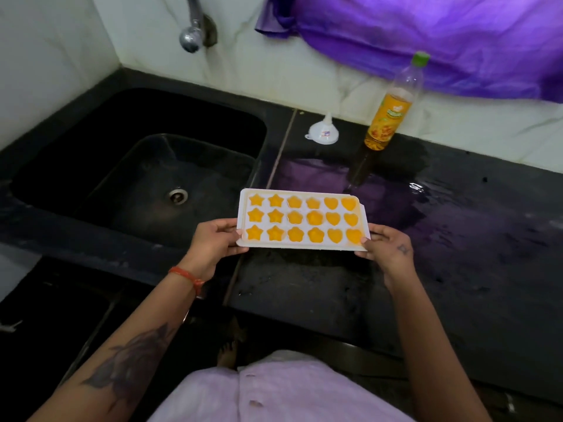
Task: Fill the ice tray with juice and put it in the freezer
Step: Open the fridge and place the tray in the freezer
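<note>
A white ice tray (243, 208) is held level above the black counter, near its front edge. Its star, flower and heart cells all hold orange juice. My left hand (213, 242) grips the tray's near left corner, thumb on the rim. My right hand (387, 249) grips the near right corner the same way. A juice bottle (393, 105) with a green cap and orange label stands upright at the back of the counter, roughly half full. No freezer is in sight.
A white funnel (323, 132) lies upside down left of the bottle. A black sink (131, 175) with a tap (193, 32) above it takes up the left side. Purple cloth (426, 38) hangs on the back wall. The counter (472, 239) looks wet on the right.
</note>
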Demonstrator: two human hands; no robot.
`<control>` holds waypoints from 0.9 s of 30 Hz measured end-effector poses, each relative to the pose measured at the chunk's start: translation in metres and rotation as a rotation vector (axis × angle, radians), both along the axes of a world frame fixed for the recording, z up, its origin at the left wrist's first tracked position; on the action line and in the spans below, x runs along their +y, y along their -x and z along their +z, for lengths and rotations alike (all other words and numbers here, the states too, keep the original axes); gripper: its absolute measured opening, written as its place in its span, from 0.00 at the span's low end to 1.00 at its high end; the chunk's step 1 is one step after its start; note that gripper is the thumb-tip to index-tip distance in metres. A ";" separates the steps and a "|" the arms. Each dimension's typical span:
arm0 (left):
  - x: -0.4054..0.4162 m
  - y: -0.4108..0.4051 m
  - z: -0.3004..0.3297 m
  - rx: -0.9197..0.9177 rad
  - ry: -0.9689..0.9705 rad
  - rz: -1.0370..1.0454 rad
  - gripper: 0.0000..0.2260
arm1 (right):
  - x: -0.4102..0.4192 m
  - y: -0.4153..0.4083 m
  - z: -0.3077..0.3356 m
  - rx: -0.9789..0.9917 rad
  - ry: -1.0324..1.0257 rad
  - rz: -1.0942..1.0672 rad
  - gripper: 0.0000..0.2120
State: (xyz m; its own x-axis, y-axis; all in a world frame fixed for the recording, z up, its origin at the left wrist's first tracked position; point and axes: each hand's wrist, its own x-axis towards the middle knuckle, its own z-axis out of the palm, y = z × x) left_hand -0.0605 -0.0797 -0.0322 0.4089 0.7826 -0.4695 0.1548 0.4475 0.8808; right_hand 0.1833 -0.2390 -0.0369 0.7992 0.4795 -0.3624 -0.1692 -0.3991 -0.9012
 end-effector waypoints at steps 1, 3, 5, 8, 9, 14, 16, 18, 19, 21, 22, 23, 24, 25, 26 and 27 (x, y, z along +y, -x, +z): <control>-0.003 0.009 0.002 -0.001 -0.004 0.030 0.14 | 0.004 0.005 0.002 0.001 -0.005 0.032 0.17; -0.009 0.028 0.005 0.000 -0.016 0.086 0.13 | 0.013 0.015 0.005 0.008 -0.013 0.096 0.17; -0.018 0.048 0.008 -0.005 -0.031 0.147 0.12 | 0.022 0.027 0.008 0.014 -0.022 0.160 0.17; -0.033 0.081 0.012 -0.013 -0.018 0.260 0.11 | 0.034 0.048 0.012 0.015 -0.028 0.264 0.17; -0.039 0.094 0.012 -0.012 -0.011 0.301 0.11 | 0.038 0.058 0.013 0.015 -0.029 0.308 0.17; -0.080 0.161 0.007 -0.022 -0.006 0.505 0.10 | 0.050 0.113 0.017 0.038 -0.046 0.518 0.17; -0.098 0.187 0.006 -0.031 -0.010 0.595 0.10 | 0.056 0.137 0.019 0.041 -0.058 0.604 0.18; -0.117 0.214 0.005 -0.032 -0.018 0.682 0.09 | 0.063 0.164 0.019 0.031 -0.053 0.695 0.18; -0.127 0.228 0.003 -0.034 -0.021 0.723 0.09 | 0.065 0.178 0.018 0.028 -0.044 0.739 0.18; -0.151 0.254 0.000 -0.040 -0.028 0.801 0.09 | 0.068 0.208 0.013 0.032 -0.023 0.818 0.18; -0.163 0.267 -0.002 -0.041 -0.030 0.840 0.09 | 0.068 0.224 0.011 0.035 -0.014 0.856 0.17; -0.175 0.280 -0.004 -0.041 -0.032 0.878 0.09 | 0.067 0.240 0.010 0.035 -0.006 0.893 0.17; -0.188 0.293 -0.005 -0.042 -0.035 0.915 0.09 | 0.065 0.256 0.008 0.032 -0.003 0.930 0.17; -0.202 0.306 -0.006 -0.045 -0.042 0.949 0.09 | 0.062 0.273 0.006 0.025 -0.007 0.966 0.18; -0.216 0.319 -0.007 -0.049 -0.052 0.984 0.09 | 0.057 0.289 0.004 0.016 -0.019 1.007 0.18; -0.231 0.331 -0.008 -0.054 -0.063 1.018 0.09 | 0.050 0.305 0.002 0.005 -0.033 1.048 0.18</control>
State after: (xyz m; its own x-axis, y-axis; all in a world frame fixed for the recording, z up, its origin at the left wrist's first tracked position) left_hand -0.3916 -0.3110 -0.0397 -0.4445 0.7933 -0.4161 -0.3140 0.2971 0.9018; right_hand -0.1219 -0.1889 -0.0346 -0.0235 0.9407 -0.3384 0.2436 -0.3229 -0.9145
